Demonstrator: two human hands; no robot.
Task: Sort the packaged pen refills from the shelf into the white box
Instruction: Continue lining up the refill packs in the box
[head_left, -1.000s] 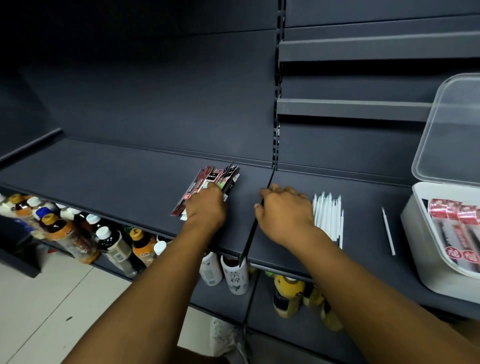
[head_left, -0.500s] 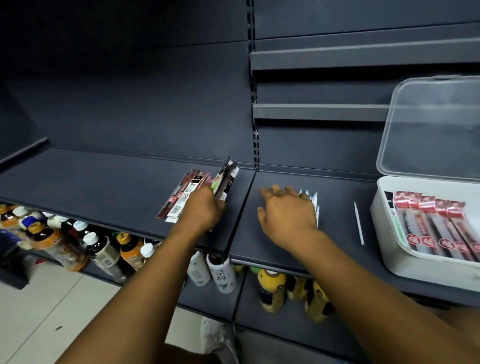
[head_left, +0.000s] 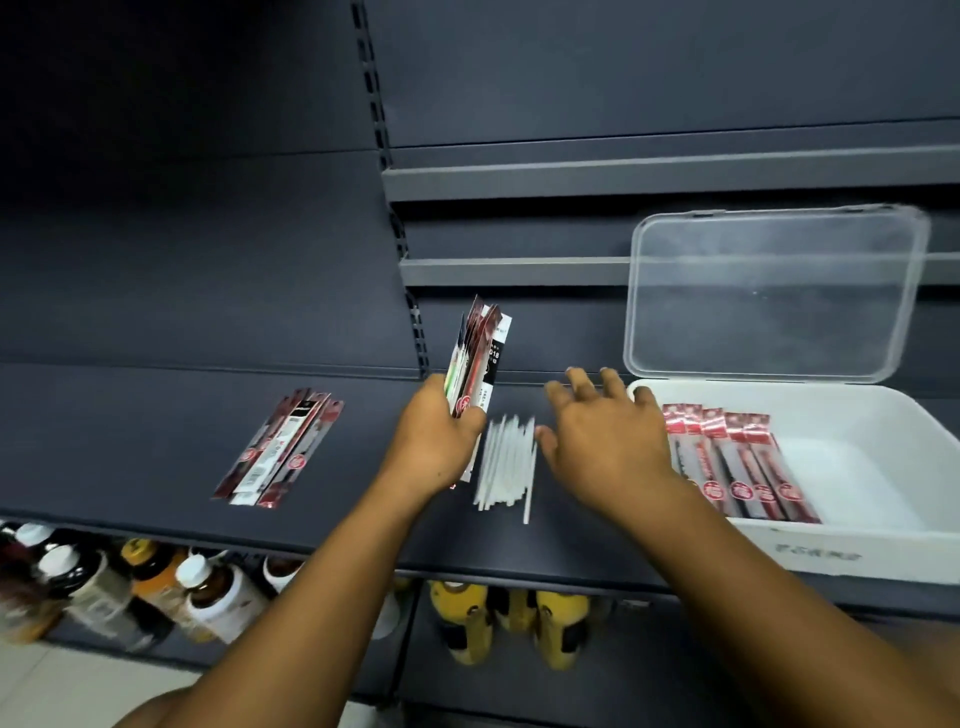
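Note:
My left hand grips an upright bundle of packaged pen refills, red, black and white, raised above the dark shelf. A second small pile of refill packs lies flat on the shelf to the left. My right hand hovers with fingers spread, holding nothing, between the bundle and the white box. Inside the box several red-topped refill packs lie side by side at its left end. The box's clear lid stands open against the back wall.
A bunch of loose white sticks lies on the shelf between my hands. Below the shelf stand drink bottles at the left and yellow bottles in the middle. Narrow grey rails run along the back wall.
My left hand has lifted part of the refill pile off the shelf and carried it right, leaving a few packs behind. My right hand has opened and moved toward the box.

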